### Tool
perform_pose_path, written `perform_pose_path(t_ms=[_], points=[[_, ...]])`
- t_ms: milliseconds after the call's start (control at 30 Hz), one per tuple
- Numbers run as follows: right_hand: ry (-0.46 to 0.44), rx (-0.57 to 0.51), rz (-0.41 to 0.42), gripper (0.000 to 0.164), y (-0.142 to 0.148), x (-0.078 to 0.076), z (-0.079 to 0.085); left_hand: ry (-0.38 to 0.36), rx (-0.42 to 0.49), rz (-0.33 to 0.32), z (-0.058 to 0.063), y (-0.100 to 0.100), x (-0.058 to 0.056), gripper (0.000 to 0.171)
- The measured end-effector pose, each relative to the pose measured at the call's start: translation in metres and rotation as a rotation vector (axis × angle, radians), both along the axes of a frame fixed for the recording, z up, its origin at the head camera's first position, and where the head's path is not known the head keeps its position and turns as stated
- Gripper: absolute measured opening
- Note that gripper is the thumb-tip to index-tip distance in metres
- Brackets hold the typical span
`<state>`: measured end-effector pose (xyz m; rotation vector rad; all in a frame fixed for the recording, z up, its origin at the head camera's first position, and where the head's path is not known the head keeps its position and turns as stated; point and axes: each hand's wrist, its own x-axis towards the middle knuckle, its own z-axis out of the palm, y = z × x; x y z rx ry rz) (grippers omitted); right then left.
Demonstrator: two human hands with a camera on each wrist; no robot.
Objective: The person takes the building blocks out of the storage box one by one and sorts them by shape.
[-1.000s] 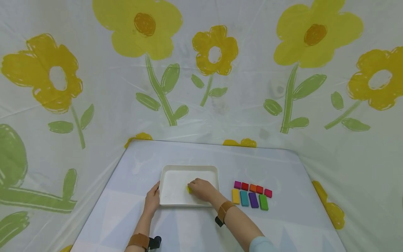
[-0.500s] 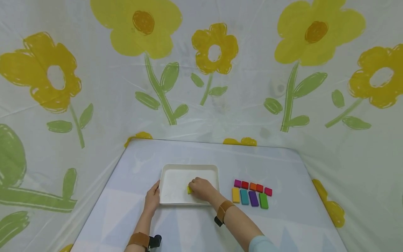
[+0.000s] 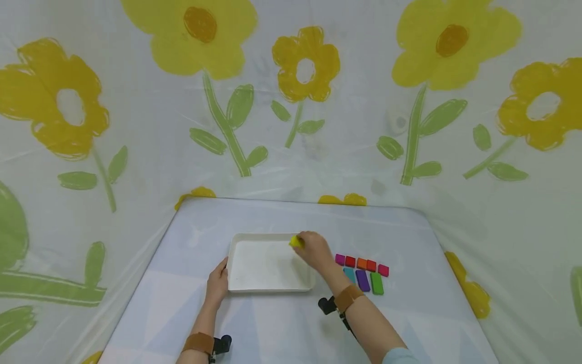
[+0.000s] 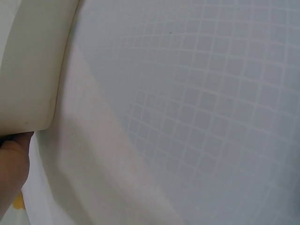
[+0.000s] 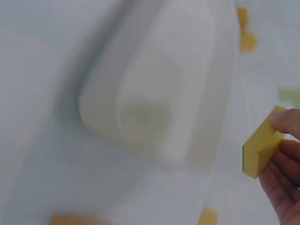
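My right hand pinches a small yellow block above the right back part of a white rectangular tray. Thumb and fingertips clasp the block on opposite sides in the right wrist view, where it is raised clear of the tray. At the tray's left side my left hand holds the edge. In the left wrist view only part of that hand shows, tucked against the tray's wall; its other fingers are hidden.
Right of the tray lie small magenta, red, orange and pink blocks. Longer teal, purple and green blocks lie in front of them. A flowered cloth hangs behind the table.
My right hand has lifted the yellow block from the tray floor and carried it back and to the right. The left hand stays at the tray's left edge.
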<state>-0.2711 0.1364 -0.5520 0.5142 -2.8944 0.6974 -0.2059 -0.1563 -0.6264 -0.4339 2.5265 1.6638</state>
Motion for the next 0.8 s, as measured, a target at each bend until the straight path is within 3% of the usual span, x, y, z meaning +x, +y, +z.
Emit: perform_pose_path(t_ms=[100, 200, 433, 600, 800], points=[[-0.027, -0.111, -0.173, 0.032, 0.040, -0.004, 0.013, -0.004, 0.000, 0.001, 0.000, -0.002, 0.001, 0.048], [-0.050, -0.164, -0.308, 0.035, 0.086, -0.001, 0.015, -0.014, 0.007, 0.003, -0.002, -0.003, 0.002, 0.048], [-0.103, -0.164, -0.568, 0.041, 0.172, 0.028, 0.002, -0.017, -0.002, -0.004, -0.004, -0.004, 0.002, 0.048], [-0.170, -0.096, -0.697, 0.044, 0.201, 0.049, -0.012, -0.019, 0.002, -0.004, -0.004, -0.004, -0.001, 0.049], [-0.223, -0.068, -0.775, 0.042, 0.209, 0.071, -0.025, -0.012, 0.006, -0.002, -0.003, 0.000, -0.005, 0.048]])
